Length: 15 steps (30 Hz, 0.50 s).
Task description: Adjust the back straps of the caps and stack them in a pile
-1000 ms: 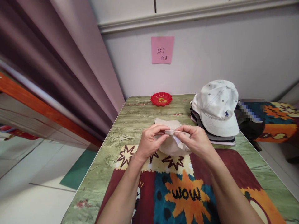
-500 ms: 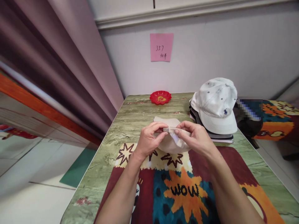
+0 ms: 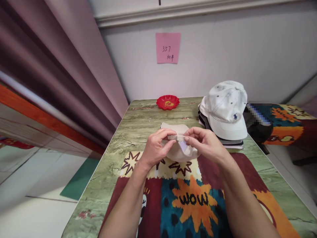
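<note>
A beige baseball cap (image 3: 179,156) lies low over the patterned mat, its brim (image 3: 174,127) pointing to the far side of the table. My left hand (image 3: 158,145) pinches the left part of the cap's back strap (image 3: 172,137) between thumb and fingers. The thumb and fingertips of my right hand (image 3: 205,142) are closed on the strap's right part. A pale, light-catching patch (image 3: 183,145) shows in the cap's rear opening below the strap. My fingers hide the strap's ends.
A stack of caps with a white cap (image 3: 226,107) on top stands right of my hands. Near the wall sits a red scalloped dish (image 3: 167,102). A colourful mat (image 3: 193,198) covers the table's near part. A pink note (image 3: 168,48) hangs on the wall.
The view has shifted slightly. More of the strap shows between my fingers, and its left part has moved a little left with my left hand. Both hands keep their pinch.
</note>
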Each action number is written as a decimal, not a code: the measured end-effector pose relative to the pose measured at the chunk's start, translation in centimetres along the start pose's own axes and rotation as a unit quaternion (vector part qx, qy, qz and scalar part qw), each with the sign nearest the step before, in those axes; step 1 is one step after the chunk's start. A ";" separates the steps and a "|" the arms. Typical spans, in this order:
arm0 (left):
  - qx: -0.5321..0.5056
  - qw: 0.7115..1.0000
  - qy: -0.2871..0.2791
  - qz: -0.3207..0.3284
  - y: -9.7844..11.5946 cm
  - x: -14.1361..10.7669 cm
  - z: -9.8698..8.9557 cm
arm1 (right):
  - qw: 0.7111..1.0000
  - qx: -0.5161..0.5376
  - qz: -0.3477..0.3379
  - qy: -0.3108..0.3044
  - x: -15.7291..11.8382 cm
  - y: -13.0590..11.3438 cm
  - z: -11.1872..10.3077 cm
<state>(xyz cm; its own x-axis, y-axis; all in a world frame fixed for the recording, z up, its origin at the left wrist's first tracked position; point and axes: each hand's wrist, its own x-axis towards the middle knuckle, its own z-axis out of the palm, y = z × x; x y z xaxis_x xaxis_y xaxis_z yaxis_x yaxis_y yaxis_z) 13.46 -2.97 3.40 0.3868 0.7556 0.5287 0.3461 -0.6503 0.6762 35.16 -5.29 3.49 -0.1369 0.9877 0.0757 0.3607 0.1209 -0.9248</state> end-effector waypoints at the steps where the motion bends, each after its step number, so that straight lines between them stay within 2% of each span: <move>1: 0.003 1.000 0.002 -0.004 0.0 0.0 -0.1 | 1.000 0.006 0.006 -0.014 0.0 0.1 -0.3; 4: 0.007 1.000 0.000 -0.002 0.0 0.0 -0.2 | 0.999 0.021 0.009 -0.040 -0.1 0.4 -0.7; 15: 0.002 1.000 -0.023 0.018 0.2 -0.1 0.4 | 0.999 0.013 0.002 -0.030 0.0 -0.1 0.8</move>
<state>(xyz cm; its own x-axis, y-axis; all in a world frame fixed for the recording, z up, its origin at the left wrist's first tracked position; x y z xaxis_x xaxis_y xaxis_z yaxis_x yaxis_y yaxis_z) 13.80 -3.23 3.31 0.4373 0.7274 0.5289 0.3342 -0.6774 0.6553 34.39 -5.42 3.29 -0.1918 0.9801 0.0502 0.3374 0.1139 -0.9345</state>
